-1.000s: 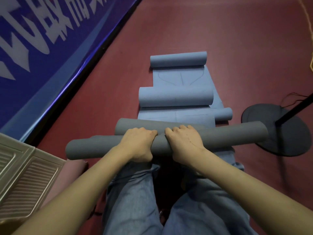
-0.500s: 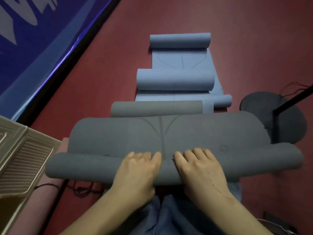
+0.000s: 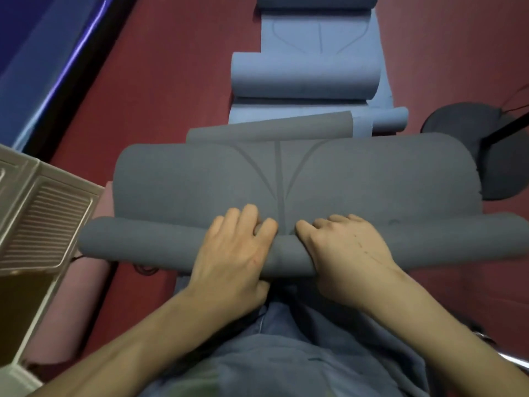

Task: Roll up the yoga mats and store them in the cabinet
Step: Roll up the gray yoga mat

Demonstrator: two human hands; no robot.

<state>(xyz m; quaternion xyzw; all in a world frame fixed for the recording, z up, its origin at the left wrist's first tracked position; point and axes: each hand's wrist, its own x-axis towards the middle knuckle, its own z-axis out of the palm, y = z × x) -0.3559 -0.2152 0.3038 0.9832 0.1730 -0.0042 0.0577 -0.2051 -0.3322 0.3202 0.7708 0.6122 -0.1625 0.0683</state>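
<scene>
Both hands curling over grey mat [image 3: 286, 179] roll on lap.
Left hand [image 3: 229, 247] and right hand [image 3: 346, 250] gripping roll centre; blue mats [image 3: 306, 75] lying ahead, stand base [image 3: 446, 133] sitting right, cabinet door [image 3: 43, 219] left.

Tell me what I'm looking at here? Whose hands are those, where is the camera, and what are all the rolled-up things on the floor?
There is no machine here. The camera sits on a person's head and looks down, so you see their own arms and hands, as if you were them.

The left hand and right hand lie side by side on the grey yoga mat, fingers curled over its rolled part. Part of that mat lies flat on the red floor.

Beyond it is another grey roll, then blue yoga mats, partly rolled too.

At the left stands a beige cabinet door with a pink roll beside it. At the right is a dark round stand base.
</scene>
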